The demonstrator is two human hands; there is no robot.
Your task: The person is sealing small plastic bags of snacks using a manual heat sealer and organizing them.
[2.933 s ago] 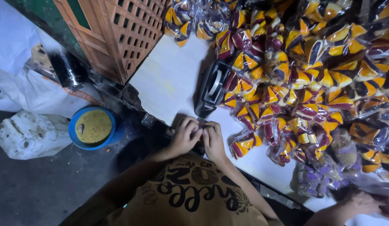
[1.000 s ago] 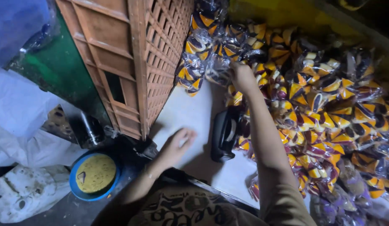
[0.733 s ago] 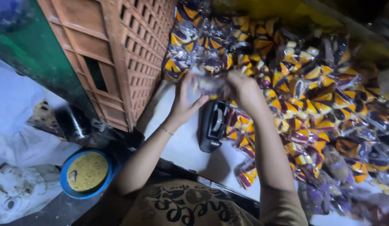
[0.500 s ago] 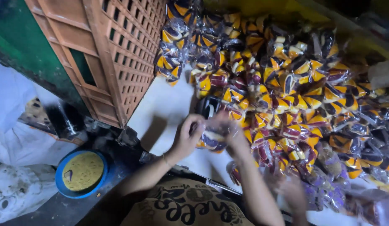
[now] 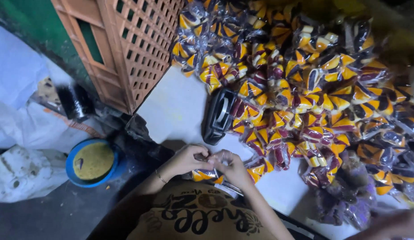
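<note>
Both hands meet over one small clear packet (image 5: 207, 174) of yellow, orange and dark sweets. The fingers (image 5: 201, 155) of the left hand (image 5: 187, 160) are curled around the packet's top, and the fingers (image 5: 221, 158) of the right hand (image 5: 233, 166) pinch the same gathered top from the other side, so both hands grasp it; the filled body of the packet hangs just below the fingertips, between the two wrists. A thin bracelet (image 5: 160, 177) sits on the left wrist.

The packet is held at the near edge of a pale white table (image 5: 178, 109). Just beyond the hands on that table stands a black tape dispenser (image 5: 219, 115), and from the dispenser rightward and away spreads a big heap of like packets (image 5: 313, 98), touching the dispenser's side. Left of the dispenser, past the bare tabletop, stands an orange lattice crate (image 5: 140, 49) against a green wall (image 5: 35, 26). Lower left of the dispenser, down on the dark floor (image 5: 46, 218), sits a blue tub (image 5: 92, 162) with yellowish contents, with white sacks (image 5: 24, 129) beside it. Nothing lies between the hands and the dispenser except bare table.
</note>
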